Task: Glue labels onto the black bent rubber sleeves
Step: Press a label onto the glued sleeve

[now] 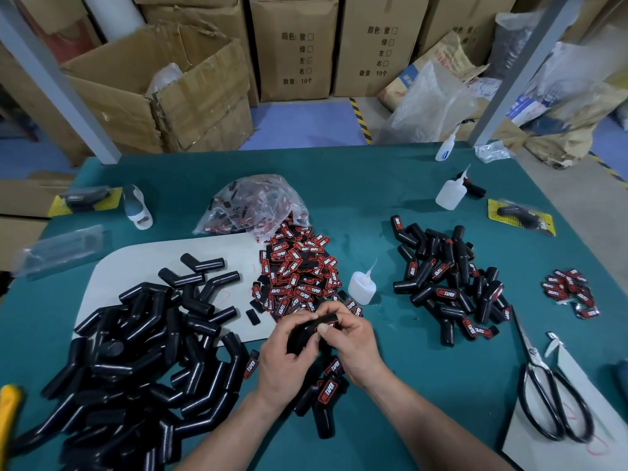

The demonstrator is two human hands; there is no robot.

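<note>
Both hands hold one black bent rubber sleeve [311, 329] over the green table [390, 205], near its front middle. My left hand [289, 355] grips its lower end. My right hand [350, 338] pinches the upper end, thumb pressing a red label there. A big heap of bare sleeves [136, 362] lies at the left. Loose red-and-black labels [299, 273] are piled ahead of my hands. Labelled sleeves [448, 283] lie in a pile at the right, and a few more [326, 399] lie under my wrists.
A small glue bottle [363, 285] stands just beyond my hands; two others [450, 193] [446, 147] stand further back. Scissors [550, 389] lie at the right on white paper. A plastic bag of labels [255, 205], a small label pile [571, 292] and cardboard boxes [163, 93] are around.
</note>
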